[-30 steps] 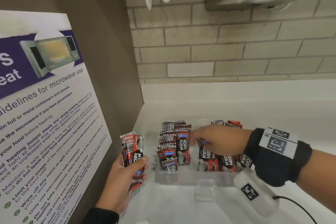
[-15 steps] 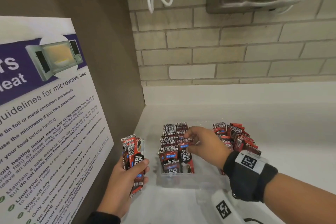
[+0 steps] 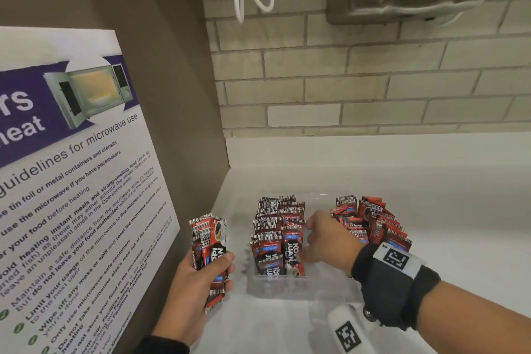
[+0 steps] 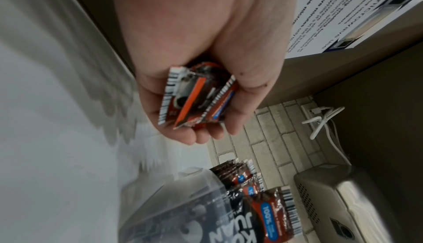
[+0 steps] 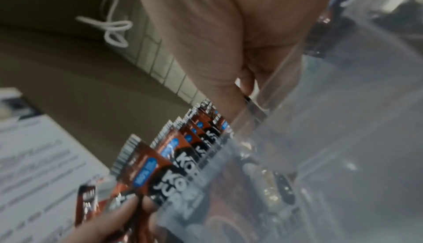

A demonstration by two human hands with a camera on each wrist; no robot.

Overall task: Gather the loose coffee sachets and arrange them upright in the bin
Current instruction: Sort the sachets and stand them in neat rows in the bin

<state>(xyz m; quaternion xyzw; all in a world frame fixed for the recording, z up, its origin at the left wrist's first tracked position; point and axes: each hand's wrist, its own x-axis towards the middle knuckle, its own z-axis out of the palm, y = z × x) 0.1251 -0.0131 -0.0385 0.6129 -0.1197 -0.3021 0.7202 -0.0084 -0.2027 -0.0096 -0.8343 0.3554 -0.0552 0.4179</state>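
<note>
Left hand (image 3: pixel 195 293) fingers (image 3: pixel 221 260) curl around a sachet bundle (image 3: pixel 209 244) beside the bin (image 3: pixel 287 287); right hand (image 3: pixel 327 238) sits among upright sachets (image 3: pixel 275 233), finger posture indiscernible.

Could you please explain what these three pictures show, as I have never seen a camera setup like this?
No machine here: a person wears three cameras. The head view looks down at a white counter by a brick wall. On it stands a clear plastic bin with coffee sachets upright inside. The left hand grips a bundle of sachets beside the bin; the left wrist view shows that same bundle from behind the palm. The right hand reaches into the bin between the rows. The right wrist view is blurred, so what its fingers hold is unclear.
</note>
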